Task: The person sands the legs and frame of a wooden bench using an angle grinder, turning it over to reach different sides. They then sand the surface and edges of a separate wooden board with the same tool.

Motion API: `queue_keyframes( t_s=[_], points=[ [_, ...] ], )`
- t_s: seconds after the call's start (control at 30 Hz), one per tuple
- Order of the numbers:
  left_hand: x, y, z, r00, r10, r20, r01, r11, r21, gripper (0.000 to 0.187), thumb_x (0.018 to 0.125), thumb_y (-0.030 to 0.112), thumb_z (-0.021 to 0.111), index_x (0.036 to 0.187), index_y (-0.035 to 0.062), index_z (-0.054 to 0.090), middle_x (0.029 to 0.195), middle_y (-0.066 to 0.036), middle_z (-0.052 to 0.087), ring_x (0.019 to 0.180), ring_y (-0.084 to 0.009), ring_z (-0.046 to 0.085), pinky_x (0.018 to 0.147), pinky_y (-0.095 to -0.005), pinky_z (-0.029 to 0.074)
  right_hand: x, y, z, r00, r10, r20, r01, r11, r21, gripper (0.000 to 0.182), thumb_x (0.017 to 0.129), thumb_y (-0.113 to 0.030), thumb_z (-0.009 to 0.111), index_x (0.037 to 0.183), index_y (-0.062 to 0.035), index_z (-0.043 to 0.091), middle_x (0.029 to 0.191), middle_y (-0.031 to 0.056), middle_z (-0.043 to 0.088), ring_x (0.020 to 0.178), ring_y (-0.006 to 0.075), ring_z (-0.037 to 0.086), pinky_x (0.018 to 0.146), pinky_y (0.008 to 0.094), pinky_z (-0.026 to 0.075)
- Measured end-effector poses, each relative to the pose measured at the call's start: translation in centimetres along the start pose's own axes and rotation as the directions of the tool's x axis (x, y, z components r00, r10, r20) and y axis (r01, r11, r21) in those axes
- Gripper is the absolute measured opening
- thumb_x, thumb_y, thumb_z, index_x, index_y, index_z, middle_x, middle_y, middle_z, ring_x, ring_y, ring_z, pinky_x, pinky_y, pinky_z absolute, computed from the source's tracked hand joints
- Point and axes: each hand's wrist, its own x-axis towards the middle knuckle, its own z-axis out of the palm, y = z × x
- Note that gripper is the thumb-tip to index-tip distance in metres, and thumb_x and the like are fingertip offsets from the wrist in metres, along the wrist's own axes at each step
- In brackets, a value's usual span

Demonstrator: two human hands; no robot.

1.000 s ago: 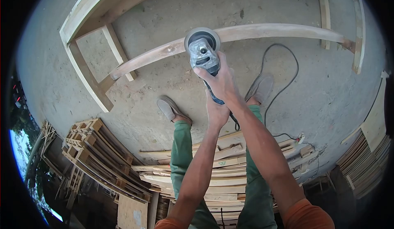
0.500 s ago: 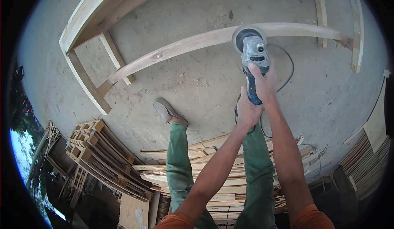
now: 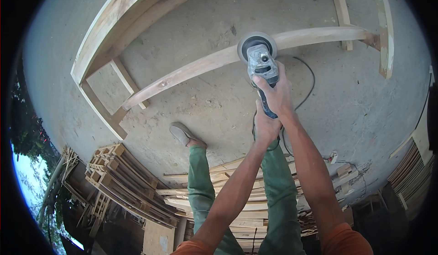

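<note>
An angle grinder (image 3: 263, 63) with a round disc (image 3: 244, 45) rests over the curved wooden rail (image 3: 196, 68), a little right of its middle. My right hand (image 3: 279, 93) is closed around the grinder's body just behind the head, thumb across the top. Lower down, my left hand (image 3: 267, 126) wraps the rear end of the dark handle. The disc covers the wood beneath it, so their contact is hidden. A dark knot marks the pale rail on its left part.
The rail joins a wooden frame, with a wide curved board (image 3: 107, 20) at upper left and upright legs (image 3: 387, 31) at right. A black power cord (image 3: 312, 79) loops beside my hands. Stacked pallet-like wood (image 3: 130, 182) and loose planks (image 3: 248, 214) lie near my legs.
Both hands have moved the grinder left along the rail. The view has also shifted slightly, and my grip looks the same.
</note>
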Motion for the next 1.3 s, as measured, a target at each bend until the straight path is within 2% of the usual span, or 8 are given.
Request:
queue_keyframes(
  t_s=[0.33, 0.43, 0.5, 0.8, 0.87, 0.97, 1.17, 1.3],
  points=[
    [-1.2, -1.3, 1.6, 0.995, 0.081, -0.053, -0.083, 0.995, -0.046, 0.071, 0.083, 0.033, 0.083, 0.134, 0.002, 0.043, 0.115, -0.018, 0.067, 0.104, -0.0273, 0.068, 0.091, -0.0398, 0.052, -0.3, -1.0, -1.7, 0.986, 0.124, 0.11, -0.108, 0.984, -0.145, 0.084, 0.081, -0.046, 0.08, 0.142, 0.0013, 0.046, 0.127, 0.0223, 0.063, 0.118, 0.0321, 0.063, 0.1, 0.0419, 0.048],
    [-0.3, 0.1, 1.5, 0.993, 0.1, -0.058, -0.103, 0.993, -0.055, 0.071, 0.082, 0.032, 0.084, 0.132, 0.002, 0.044, 0.114, -0.018, 0.067, 0.104, -0.0285, 0.068, 0.09, -0.0404, 0.052, 0.7, 0.0, -1.6, 0.996, 0.063, 0.062, -0.06, 0.997, -0.049, 0.083, 0.081, -0.046, 0.08, 0.142, 0.0005, 0.047, 0.125, 0.0218, 0.065, 0.117, 0.032, 0.064, 0.099, 0.0418, 0.049],
    [0.2, 1.2, 3.1, 1.0, 0.023, 0.009, -0.023, 0.999, 0.024, 0.068, 0.082, 0.03, 0.084, 0.13, 0.0022, 0.045, 0.112, -0.019, 0.067, 0.103, -0.0312, 0.068, 0.088, -0.0418, 0.052, 1.4, 1.1, -3.2, 0.999, -0.021, -0.034, 0.019, 0.997, -0.081, 0.092, 0.079, -0.059, 0.077, 0.143, 0.0004, 0.046, 0.12, 0.0261, 0.068, 0.111, 0.0416, 0.068, 0.096, 0.0473, 0.051],
    [-0.8, 1.9, 9.1, 0.992, 0.099, 0.08, -0.111, 0.98, 0.168, 0.062, 0.082, 0.031, 0.083, 0.121, 0.0024, 0.045, 0.097, -0.018, 0.068, 0.091, -0.0299, 0.07, 0.079, -0.0417, 0.053, 1.7, 2.4, -10.2, 0.986, 0.002, -0.165, 0.012, 0.996, 0.087, 0.075, 0.084, -0.041, 0.078, 0.137, 0.0036, 0.051, 0.119, 0.0203, 0.067, 0.11, 0.0302, 0.067, 0.095, 0.0409, 0.051],
    [-0.9, 2.2, 8.2, 0.997, -0.029, 0.076, 0.022, 0.995, 0.096, 0.067, 0.082, 0.032, 0.083, 0.127, 0.0024, 0.044, 0.104, -0.017, 0.068, 0.097, -0.029, 0.069, 0.086, -0.0411, 0.052, 1.3, 1.8, -9.1, 0.991, -0.015, -0.134, 0.024, 0.998, 0.065, 0.074, 0.085, -0.04, 0.077, 0.139, 0.0038, 0.05, 0.122, 0.0191, 0.066, 0.11, 0.0282, 0.066, 0.096, 0.0399, 0.051],
    [-0.8, 1.6, 7.3, 0.998, 0.059, 0.008, -0.059, 0.998, 0.0, 0.071, 0.081, 0.032, 0.084, 0.133, 0.0024, 0.044, 0.114, -0.017, 0.066, 0.105, -0.0275, 0.066, 0.092, -0.0402, 0.05, 1.4, -0.4, -7.9, 0.998, 0.008, -0.058, -0.008, 1.0, -0.004, 0.076, 0.085, -0.041, 0.076, 0.14, 0.0037, 0.048, 0.124, 0.0195, 0.065, 0.112, 0.028, 0.066, 0.098, 0.0396, 0.051],
    [0.6, 4.3, 8.5, 0.993, -0.02, 0.113, 0.005, 0.992, 0.13, 0.073, 0.081, 0.032, 0.084, 0.135, 0.0023, 0.044, 0.123, -0.017, 0.062, 0.111, -0.0255, 0.064, 0.095, -0.0396, 0.049, 2.6, -0.3, -10.0, 0.995, 0.06, -0.081, -0.05, 0.992, 0.115, 0.079, 0.082, -0.044, 0.078, 0.141, 0.0016, 0.05, 0.125, 0.0223, 0.066, 0.118, 0.0321, 0.066, 0.1, 0.0411, 0.049],
    [0.7, 5.0, 13.6, 0.992, -0.035, 0.121, 0.021, 0.993, 0.115, 0.065, 0.081, 0.03, 0.084, 0.126, 0.0031, 0.046, 0.105, -0.016, 0.069, 0.091, -0.0273, 0.07, 0.081, -0.0417, 0.054, 4.2, 1.0, -15.1, 0.979, -0.025, -0.203, 0.025, 1.0, -0.005, 0.084, 0.081, -0.048, 0.08, 0.139, 0.0038, 0.049, 0.121, 0.024, 0.067, 0.113, 0.0337, 0.067, 0.096, 0.0432, 0.051]
  ],
)
